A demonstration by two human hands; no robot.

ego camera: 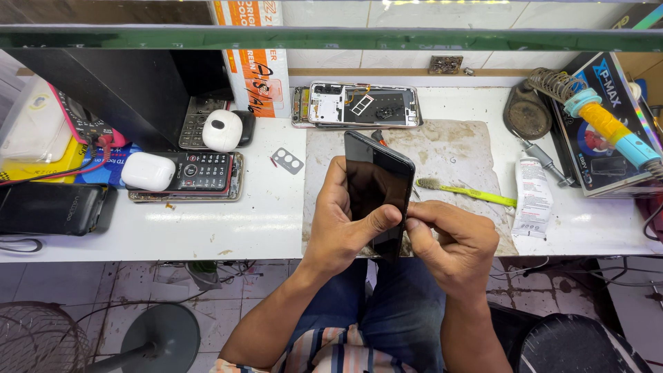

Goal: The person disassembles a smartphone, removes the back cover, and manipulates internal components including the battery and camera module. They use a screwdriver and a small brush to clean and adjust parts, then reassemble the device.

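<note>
Your left hand (338, 224) grips a black phone (376, 186) above the stained mat (456, 155) at the counter's (228, 228) near edge: thumb across the glass near its lower end, fingers wrapped behind the left edge. Your right hand (449, 238) is closed in a pinch at the phone's lower right edge; whether it holds a small tool cannot be told. The phone's long axis runs roughly from 12 to 6 o'clock, top end toward 12, leaning slightly to 11, glossy face turned up toward you. Judge it light, stiff and slippery, its glass fragile; hold it by the long side edges rather than pressing the face. On the mat at 3 o'clock of the phone lies a yellow toothbrush (469, 193); at 12 o'clock an opened phone (359, 105) lies flat. At 9 o'clock sit two keypad phones (200, 173) and white earbud cases (148, 171). A soldering iron (615, 128) rests at 2 o'clock.
</note>
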